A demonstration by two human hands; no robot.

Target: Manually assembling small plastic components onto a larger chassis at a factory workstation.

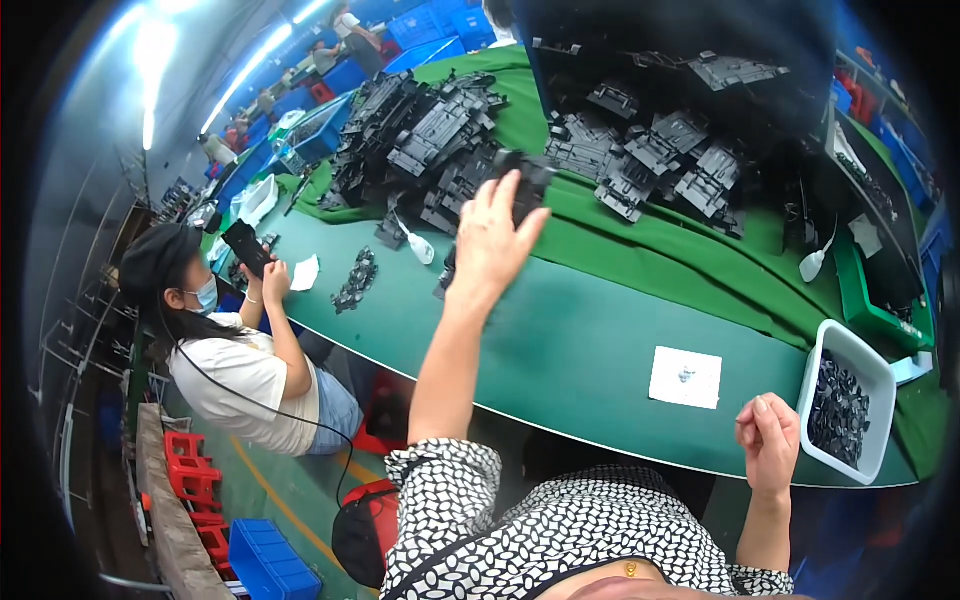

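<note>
My left hand (492, 238) reaches over the far side of the table, its thumb and fingers spread. Just past its fingertips is a blurred black plastic part (527, 178), at the edge of a heap of black plastic chassis-like parts (440, 135); whether the fingers touch it I cannot tell. My right hand (768, 440) is closed, fingertips curled together, above the near table edge. What it holds, if anything, is hidden. Beside it stands a white tub (884, 400) of small black pieces (840, 415). A white paper square (685, 377) with tiny bits on it lies nearby.
A second heap of black parts (665, 160) lies on green cloth (640, 250). White dropper bottles (420, 248) (812, 264) and a green bin (860, 285) are on the table. A co-worker (240, 350) at left holds a black part (246, 247).
</note>
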